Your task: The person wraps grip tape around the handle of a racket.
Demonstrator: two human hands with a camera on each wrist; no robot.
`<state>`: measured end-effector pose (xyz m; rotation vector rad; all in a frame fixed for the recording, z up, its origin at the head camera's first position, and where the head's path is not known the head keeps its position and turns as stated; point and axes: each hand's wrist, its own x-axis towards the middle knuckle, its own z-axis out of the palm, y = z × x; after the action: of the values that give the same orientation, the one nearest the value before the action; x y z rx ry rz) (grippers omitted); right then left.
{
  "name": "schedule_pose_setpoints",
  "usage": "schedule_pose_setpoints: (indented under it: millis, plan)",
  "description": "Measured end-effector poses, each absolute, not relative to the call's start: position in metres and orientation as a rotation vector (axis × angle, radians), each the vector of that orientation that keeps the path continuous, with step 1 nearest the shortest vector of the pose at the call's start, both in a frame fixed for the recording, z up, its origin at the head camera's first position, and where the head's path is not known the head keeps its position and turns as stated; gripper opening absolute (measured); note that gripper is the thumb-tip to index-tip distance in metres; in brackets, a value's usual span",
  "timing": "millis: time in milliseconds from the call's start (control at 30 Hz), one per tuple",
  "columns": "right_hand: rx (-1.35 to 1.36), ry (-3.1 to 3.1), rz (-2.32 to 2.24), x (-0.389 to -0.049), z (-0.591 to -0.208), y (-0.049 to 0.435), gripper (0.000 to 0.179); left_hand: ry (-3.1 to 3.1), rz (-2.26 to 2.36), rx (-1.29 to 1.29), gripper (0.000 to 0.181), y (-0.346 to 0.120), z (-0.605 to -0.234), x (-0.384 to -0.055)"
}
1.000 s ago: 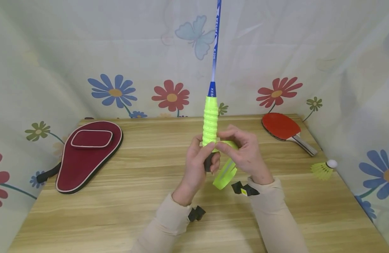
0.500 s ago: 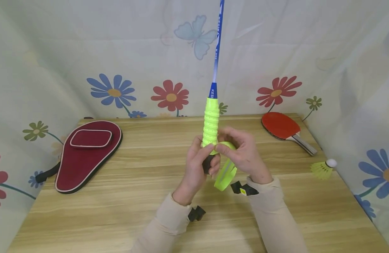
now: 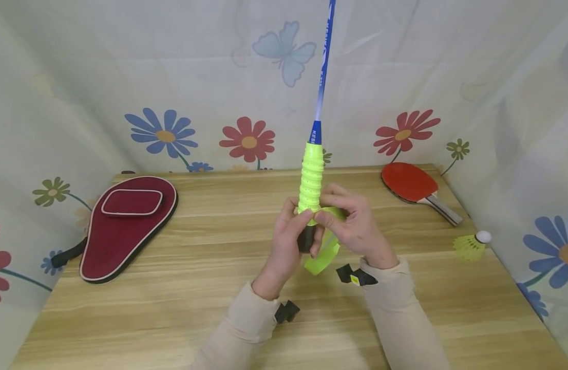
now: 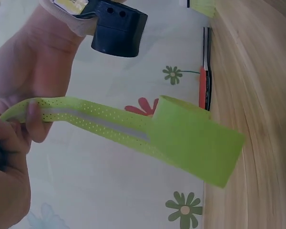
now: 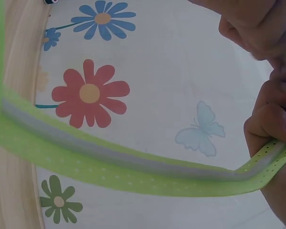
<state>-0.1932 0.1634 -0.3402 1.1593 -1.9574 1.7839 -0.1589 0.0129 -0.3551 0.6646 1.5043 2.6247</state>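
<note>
Left forearm [image 3: 247,321] points to 1 o'clock | left hand [image 3: 285,236] curls in a grip | right forearm [image 3: 404,316] points to 11 o'clock | right hand [image 3: 356,226] pinches at left hand's 3 o'clock | thumb tips [image 3: 305,216] nearly meet

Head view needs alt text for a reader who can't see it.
A left hand grips a racket handle partly wrapped in yellow-green tape; the right hand pinches the tape's loose length. On the wooden table: a maroon case, left; a red paddle and shuttlecock, right.

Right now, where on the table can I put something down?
Bare wood lies between the maroon case and left hand and between the right sleeve and shuttlecock. Above the middle it's crowded: left hand, right hand, racket, tape.
</note>
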Motion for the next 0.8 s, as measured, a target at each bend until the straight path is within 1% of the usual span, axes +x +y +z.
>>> schedule_pose_setpoints:
  millis: [233, 367, 500, 633, 800]
  plan:
    - [1.054, -1.980, 1.724, -0.190, -0.337, 0.167, 0.021, 1.857, 2.598, 0.657, 0.034, 0.010, -0.356, -0.164]
    - [1.044, -1.994, 1.679, -0.190, -0.335, 0.170, 0.020, 2.026, 2.611, 0.751, 0.040, 0.006, -0.354, -0.168]
    - [1.043, -2.010, 1.648, -0.190, -0.334, 0.172, 0.020, 2.190, 2.568, 0.803, 0.037, 0.002, -0.353, -0.171]
    - [1.034, -2.033, 1.624, -0.190, -0.334, 0.172, 0.023, 2.329, 2.511, 0.786, 0.033, -0.002, -0.350, -0.171]
    - [1.027, -2.081, 1.584, -0.190, -0.334, 0.170, 0.023, 2.462, 2.467, 0.776, 0.036, -0.006, -0.344, -0.168]
